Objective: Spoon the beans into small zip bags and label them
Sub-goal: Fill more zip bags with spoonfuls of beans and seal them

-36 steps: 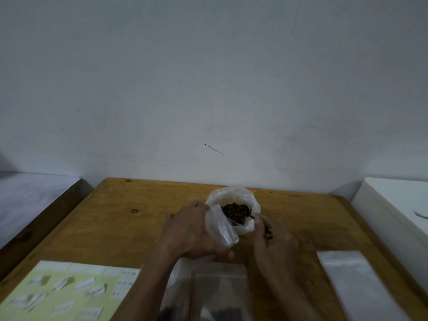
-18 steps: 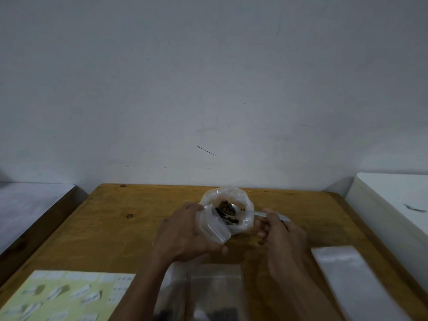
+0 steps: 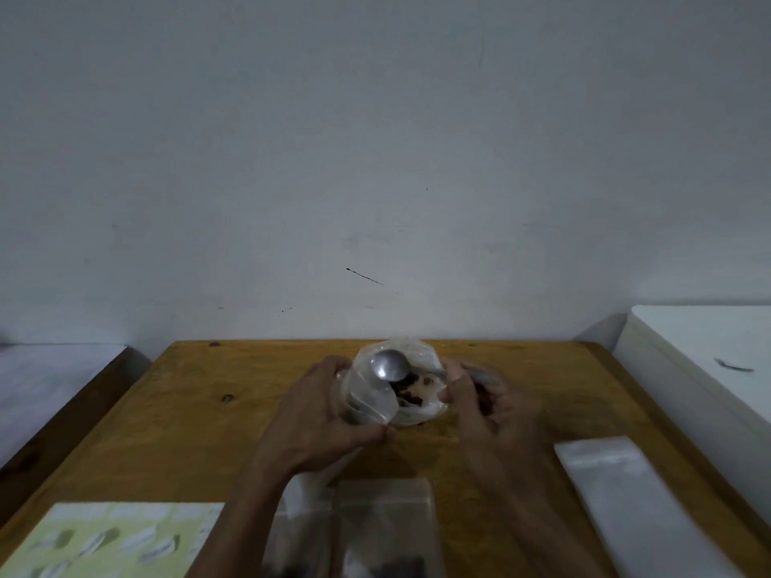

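Left hand: my left hand (image 3: 317,415) grips the small zip bag (image 3: 369,394), thumb and fingers closed on its lower part, mouth held open and tilted toward the right.
Right hand: my right hand (image 3: 492,406) is clenched on the handle of the spoon (image 3: 390,366); the handle passes between thumb and fingers.
Spoon: metal; bowl raised over the open mouths of both bags, its shiny face toward the camera; no beans visible on it.
Beans: dark beans (image 3: 406,394) sit in the larger clear bag (image 3: 421,406), which stands on the table just behind and touching the small zip bag.
Filled bags: two clear bags (image 3: 384,531) lie flat at the near edge, between my forearms, dark contents at their lower ends.
Empty bags: a flat stack of clear bags (image 3: 621,498) lies to the right, apart from my right hand.
Label sheet: a pale green sheet (image 3: 104,540) with white labels lies at the near left corner.
Table: wooden top (image 3: 217,419), set against a white wall.
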`<state>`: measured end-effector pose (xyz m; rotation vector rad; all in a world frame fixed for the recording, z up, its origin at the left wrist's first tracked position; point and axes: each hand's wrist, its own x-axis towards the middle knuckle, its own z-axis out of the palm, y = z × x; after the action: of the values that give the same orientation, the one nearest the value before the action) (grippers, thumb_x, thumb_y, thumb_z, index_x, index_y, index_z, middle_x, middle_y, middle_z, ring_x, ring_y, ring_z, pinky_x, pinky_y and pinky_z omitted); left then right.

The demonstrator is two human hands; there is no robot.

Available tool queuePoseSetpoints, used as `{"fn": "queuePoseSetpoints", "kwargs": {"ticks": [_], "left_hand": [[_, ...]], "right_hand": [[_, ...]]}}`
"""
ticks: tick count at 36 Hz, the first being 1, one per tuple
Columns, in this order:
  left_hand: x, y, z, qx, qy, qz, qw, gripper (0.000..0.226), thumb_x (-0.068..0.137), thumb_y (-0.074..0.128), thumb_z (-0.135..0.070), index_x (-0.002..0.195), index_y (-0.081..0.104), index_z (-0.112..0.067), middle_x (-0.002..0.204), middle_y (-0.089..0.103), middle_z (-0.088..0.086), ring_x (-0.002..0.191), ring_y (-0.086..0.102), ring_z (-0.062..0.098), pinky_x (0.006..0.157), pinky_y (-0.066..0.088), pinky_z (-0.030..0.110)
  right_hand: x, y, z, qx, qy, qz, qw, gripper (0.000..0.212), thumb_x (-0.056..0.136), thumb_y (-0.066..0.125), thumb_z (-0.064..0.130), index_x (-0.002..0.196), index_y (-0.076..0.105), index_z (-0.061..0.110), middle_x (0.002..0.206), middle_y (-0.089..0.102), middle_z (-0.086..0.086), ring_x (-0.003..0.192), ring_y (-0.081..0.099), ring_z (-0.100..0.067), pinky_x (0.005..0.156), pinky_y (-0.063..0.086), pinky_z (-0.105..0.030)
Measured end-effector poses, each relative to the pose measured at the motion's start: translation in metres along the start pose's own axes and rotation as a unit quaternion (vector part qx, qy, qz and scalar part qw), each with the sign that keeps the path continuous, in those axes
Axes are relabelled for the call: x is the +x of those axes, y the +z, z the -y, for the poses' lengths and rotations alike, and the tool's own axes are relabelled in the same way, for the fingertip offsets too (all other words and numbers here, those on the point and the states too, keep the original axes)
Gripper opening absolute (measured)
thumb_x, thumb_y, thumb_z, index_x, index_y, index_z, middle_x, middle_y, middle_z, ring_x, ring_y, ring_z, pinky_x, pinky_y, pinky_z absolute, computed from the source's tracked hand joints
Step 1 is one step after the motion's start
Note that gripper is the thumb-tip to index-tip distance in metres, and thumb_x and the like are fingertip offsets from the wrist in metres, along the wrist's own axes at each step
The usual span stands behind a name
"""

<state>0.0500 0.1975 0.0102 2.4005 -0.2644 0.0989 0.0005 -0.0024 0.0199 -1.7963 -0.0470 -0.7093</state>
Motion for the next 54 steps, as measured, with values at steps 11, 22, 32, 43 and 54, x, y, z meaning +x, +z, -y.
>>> {"fn": "queuePoseSetpoints", "kwargs": {"ticks": [11, 22, 32, 43, 54], "left_hand": [[-0.005, -0.003, 0.008, -0.070, 0.018, -0.050, 0.996, 0.101, 0.052, 0.088, -0.060, 0.136, 0.038, -0.031, 0.126, 0.047, -0.016, 0.110, 0.050, 0.006, 0.080, 0.044, 0.017], [0.002, 0.003, 0.005, -0.078, 0.014, -0.023, 0.997, 0.104, 0.052, 0.089, -0.059, 0.138, 0.038, -0.027, 0.124, 0.047, -0.016, 0.110, 0.051, 0.008, 0.082, 0.043, 0.013], [0.000, 0.002, 0.002, -0.075, 0.016, -0.020, 0.997, 0.099, 0.057, 0.089, -0.052, 0.138, 0.037, -0.027, 0.121, 0.043, -0.019, 0.109, 0.046, 0.004, 0.069, 0.039, 0.003], [0.002, -0.001, 0.001, -0.079, 0.000, -0.040, 0.996, 0.099, 0.052, 0.090, -0.055, 0.134, 0.041, -0.028, 0.110, 0.046, -0.022, 0.095, 0.050, -0.001, 0.071, 0.043, 0.010], [-0.001, -0.002, -0.004, -0.106, -0.024, -0.043, 0.993, 0.109, 0.051, 0.088, -0.058, 0.140, 0.032, -0.029, 0.117, 0.040, -0.018, 0.099, 0.045, 0.002, 0.064, 0.037, 0.007]], "right_hand": [[0.003, 0.019, -0.044, -0.140, 0.006, 0.004, 0.990, 0.013, 0.096, 0.063, 0.016, 0.098, 0.076, 0.017, 0.080, 0.066, 0.004, 0.071, 0.057, 0.003, 0.061, 0.042, -0.002], [0.008, 0.037, -0.054, 0.076, 0.340, -0.046, 0.936, 0.022, 0.093, 0.068, 0.028, 0.081, 0.076, 0.011, 0.069, 0.074, -0.003, 0.069, 0.068, -0.017, 0.059, 0.052, -0.031], [0.022, 0.024, -0.048, 0.178, 0.385, -0.079, 0.902, 0.012, 0.091, 0.069, 0.011, 0.080, 0.073, 0.007, 0.070, 0.072, -0.009, 0.064, 0.064, -0.018, 0.055, 0.049, -0.029], [0.041, 0.003, 0.001, 0.166, 0.223, -0.040, 0.960, 0.015, 0.094, 0.066, 0.016, 0.084, 0.077, 0.010, 0.065, 0.072, -0.002, 0.063, 0.066, -0.012, 0.059, 0.052, -0.032], [0.023, 0.011, 0.010, -0.018, -0.070, 0.038, 0.997, 0.019, 0.096, 0.060, 0.029, 0.101, 0.075, 0.020, 0.083, 0.070, 0.012, 0.077, 0.067, -0.002, 0.062, 0.049, -0.009]]}}
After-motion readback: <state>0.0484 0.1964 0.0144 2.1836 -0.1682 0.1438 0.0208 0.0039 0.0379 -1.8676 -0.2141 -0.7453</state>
